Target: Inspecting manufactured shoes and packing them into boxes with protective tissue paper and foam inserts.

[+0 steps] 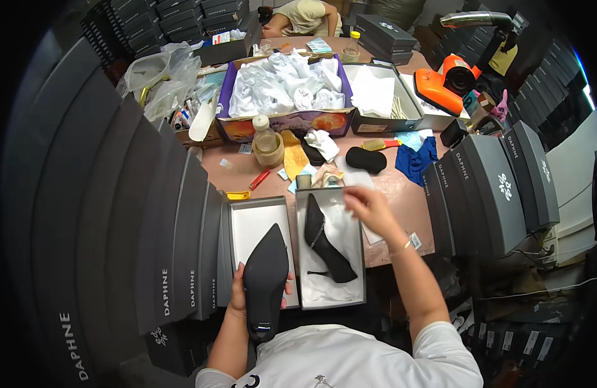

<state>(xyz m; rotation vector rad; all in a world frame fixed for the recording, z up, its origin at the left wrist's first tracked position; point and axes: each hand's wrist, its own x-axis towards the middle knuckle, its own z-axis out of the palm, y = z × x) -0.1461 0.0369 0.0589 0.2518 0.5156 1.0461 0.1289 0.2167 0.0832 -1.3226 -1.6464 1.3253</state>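
Observation:
My left hand [238, 292] is closed round a black pointed high-heeled shoe [266, 278], its dark sole facing up and its toe pointing away from me. Beneath the toe is a grey box part with a white inside [243, 223]. Beside it, a shoe box [361, 258] lined with white paper holds another black high-heeled shoe [321, 236], lying on its side, with a shiny strip across it. My right hand [373, 210] hovers over that box's far right corner. Its fingers are bent and smeared, so I cannot tell whether they hold anything.
Tall stacks of grey shoe boxes [150, 226] crowd the left; more boxes [486, 194] stand right. Across the table are a purple carton [224, 97] of white crumpled paper, a bottle [265, 139], a brush [379, 145], a blue cloth [418, 161] and an orange device [437, 90]. Another person [305, 16] bends beyond.

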